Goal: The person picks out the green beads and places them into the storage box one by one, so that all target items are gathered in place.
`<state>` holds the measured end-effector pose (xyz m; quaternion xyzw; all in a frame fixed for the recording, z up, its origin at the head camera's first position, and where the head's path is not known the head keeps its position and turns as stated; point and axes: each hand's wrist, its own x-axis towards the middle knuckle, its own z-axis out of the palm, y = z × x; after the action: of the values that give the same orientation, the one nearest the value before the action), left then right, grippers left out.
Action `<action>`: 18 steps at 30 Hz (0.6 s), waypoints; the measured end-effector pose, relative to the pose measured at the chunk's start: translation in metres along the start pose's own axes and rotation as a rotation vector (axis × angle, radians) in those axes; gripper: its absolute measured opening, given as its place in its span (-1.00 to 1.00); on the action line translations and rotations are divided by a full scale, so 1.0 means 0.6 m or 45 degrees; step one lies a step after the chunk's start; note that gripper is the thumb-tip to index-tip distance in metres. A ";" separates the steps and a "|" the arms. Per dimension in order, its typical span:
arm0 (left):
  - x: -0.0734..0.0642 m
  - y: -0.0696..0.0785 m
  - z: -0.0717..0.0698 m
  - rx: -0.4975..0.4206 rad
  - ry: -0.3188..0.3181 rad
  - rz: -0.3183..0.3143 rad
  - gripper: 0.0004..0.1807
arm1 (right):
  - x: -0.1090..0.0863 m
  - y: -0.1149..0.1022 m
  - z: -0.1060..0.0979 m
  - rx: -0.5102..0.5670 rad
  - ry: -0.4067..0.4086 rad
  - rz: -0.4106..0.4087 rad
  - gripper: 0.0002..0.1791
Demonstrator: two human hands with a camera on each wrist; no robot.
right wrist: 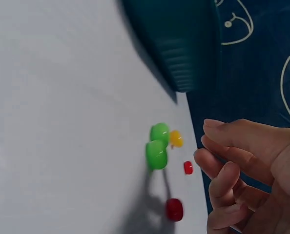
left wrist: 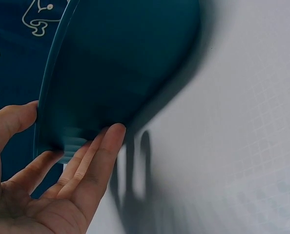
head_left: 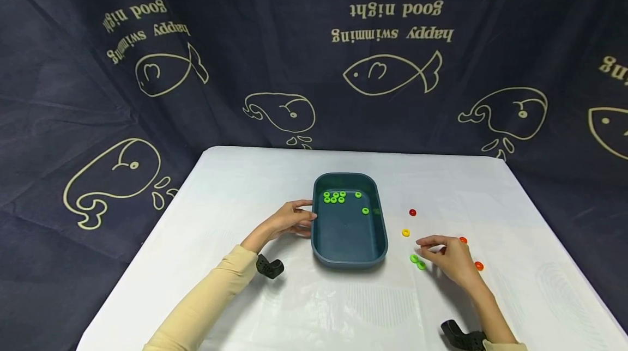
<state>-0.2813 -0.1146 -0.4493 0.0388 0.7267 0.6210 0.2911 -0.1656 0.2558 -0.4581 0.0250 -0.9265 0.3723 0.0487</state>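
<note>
A dark teal plastic bin point(head_left: 345, 242) stands on the white table, with several small green rings point(head_left: 334, 199) on its floor, mostly at the far left. At the bin's left side my left hand point(head_left: 291, 218) holds the wall, thumb at the rim and fingers along the outside. My right hand point(head_left: 448, 255) hovers to the right of the bin, fingers loosely bent, with nothing visible between thumb and fingertips. Close to its fingertips lie two green rings point(head_left: 417, 262), touching each other. A yellow ring point(head_left: 405, 233) lies farther off, nearer the bin.
A dark red ring point(head_left: 412, 212) lies beyond the yellow one. Two orange-red rings point(head_left: 478, 266) lie to the right of my right hand, one partly hidden behind it. The white tabletop point(head_left: 275, 176) ends at a dark cloth point(head_left: 392, 127) with fish drawings.
</note>
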 end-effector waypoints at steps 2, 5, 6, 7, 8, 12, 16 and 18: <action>0.000 0.001 0.000 0.002 0.002 -0.001 -0.33 | -0.004 0.004 0.004 0.015 -0.026 0.022 -0.82; -0.002 0.002 0.000 0.001 0.000 -0.003 -0.33 | -0.008 0.009 0.009 0.027 -0.055 0.050 -0.80; -0.002 0.002 0.000 0.001 -0.001 -0.003 -0.33 | -0.010 0.011 0.011 0.021 -0.062 0.056 -0.79; -0.002 0.002 0.000 0.000 -0.002 -0.004 -0.33 | -0.011 0.013 0.012 0.014 -0.067 0.058 -0.79; -0.002 0.001 0.000 -0.002 -0.002 -0.004 -0.33 | -0.012 0.015 0.014 0.006 -0.073 0.058 -0.78; -0.003 0.001 0.000 0.002 -0.007 0.007 -0.33 | -0.014 0.021 0.019 -0.029 -0.079 0.055 -0.75; -0.003 0.001 0.000 0.003 -0.011 0.008 -0.33 | -0.013 0.026 0.023 -0.049 -0.070 0.051 -0.76; -0.003 0.001 0.000 0.003 -0.013 0.005 -0.33 | -0.013 0.026 0.023 -0.052 -0.067 0.046 -0.76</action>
<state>-0.2802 -0.1153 -0.4479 0.0438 0.7258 0.6206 0.2935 -0.1600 0.2577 -0.4797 0.0170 -0.9352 0.3533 0.0181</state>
